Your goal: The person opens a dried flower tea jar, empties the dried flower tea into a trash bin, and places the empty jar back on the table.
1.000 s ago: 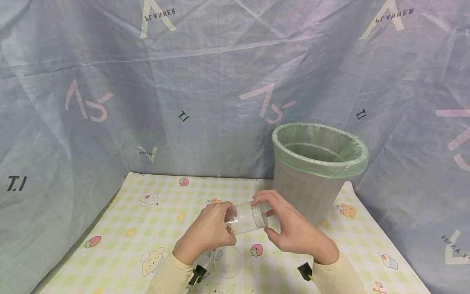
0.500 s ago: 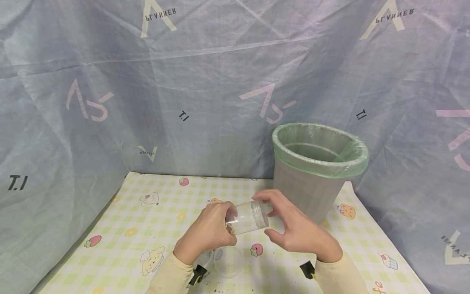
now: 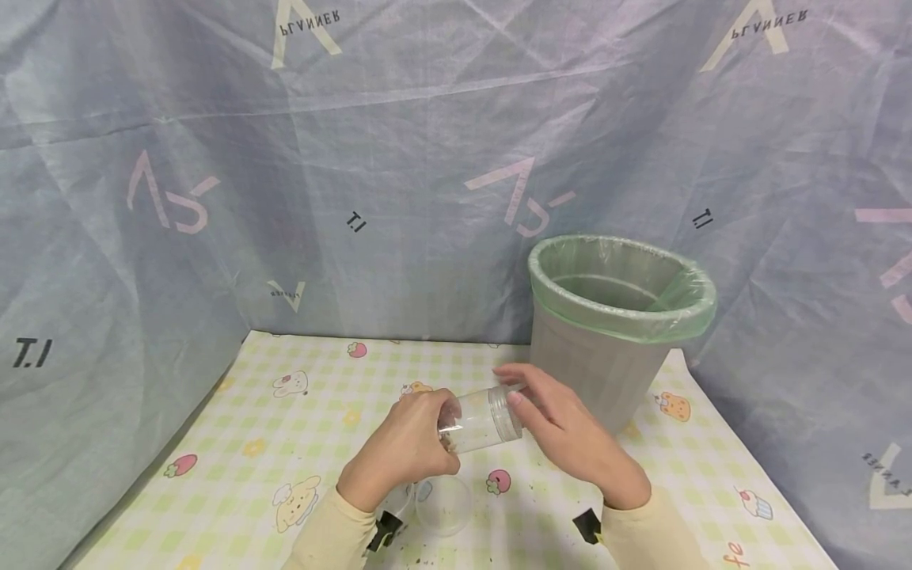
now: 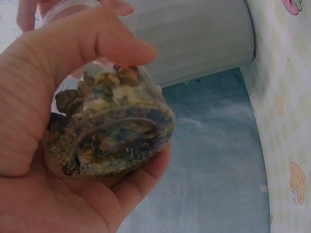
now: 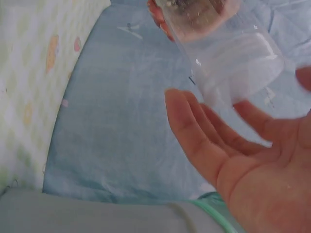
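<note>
My left hand (image 3: pixel 402 443) grips a clear plastic jar (image 3: pixel 473 422) round its base, tilted on its side above the table with its ridged end toward the right. Dried plant-like bits (image 4: pixel 121 92), brown, yellow and dark, lie at the jar's bottom in the left wrist view. My right hand (image 3: pixel 570 423) is at the jar's ridged end, its fingers loosely bent and spread, not wrapped round it. In the right wrist view, its fingers (image 5: pixel 194 141) lie just beyond the jar's end. A clear round lid-like piece (image 3: pixel 443 534) lies on the table below the jar.
A grey bin (image 3: pixel 591 372) with a green liner (image 3: pixel 620 324) stands at the back right, behind my right hand. Small dark crumbs lie on the checked tablecloth (image 3: pixel 321 431) near the front. A grey-blue cloth (image 3: pixel 392 269) hangs behind and at both sides.
My right thumb has moved up from below the jar's end to its upper side, and the right hand has turned. The left hand and jar are almost still.
</note>
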The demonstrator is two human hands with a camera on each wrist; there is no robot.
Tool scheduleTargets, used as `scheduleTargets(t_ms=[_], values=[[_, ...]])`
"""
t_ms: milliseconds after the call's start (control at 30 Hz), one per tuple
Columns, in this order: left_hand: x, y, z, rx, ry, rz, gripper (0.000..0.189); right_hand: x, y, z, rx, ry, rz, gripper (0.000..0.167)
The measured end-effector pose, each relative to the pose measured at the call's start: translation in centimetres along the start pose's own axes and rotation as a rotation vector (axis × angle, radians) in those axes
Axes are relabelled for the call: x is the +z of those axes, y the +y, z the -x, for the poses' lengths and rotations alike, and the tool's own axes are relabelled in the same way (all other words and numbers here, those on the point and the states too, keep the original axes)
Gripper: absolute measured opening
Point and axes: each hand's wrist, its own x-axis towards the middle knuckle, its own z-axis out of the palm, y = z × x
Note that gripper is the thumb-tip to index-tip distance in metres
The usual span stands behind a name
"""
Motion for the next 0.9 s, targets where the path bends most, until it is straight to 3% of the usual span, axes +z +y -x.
scheduleTargets(t_ms=[267,700,900], values=[[0.0,-0.1,0.0,-0.011,-0.011,0.006,0.042,0.7,-0.2,-0.1,0.153,0.054,-0.019,0.031],[0.1,0.0,0.0,-0.012,-0.011,0.004,0.043,1.4,-0.8,-0.2,0.372,0.039,-0.049,0.048],[0.1,0.0,-0.1,-0.015,-0.017,0.0,0.043,1.4,-1.1,-0.2,0.422,0.044,-0.024,0.049]])
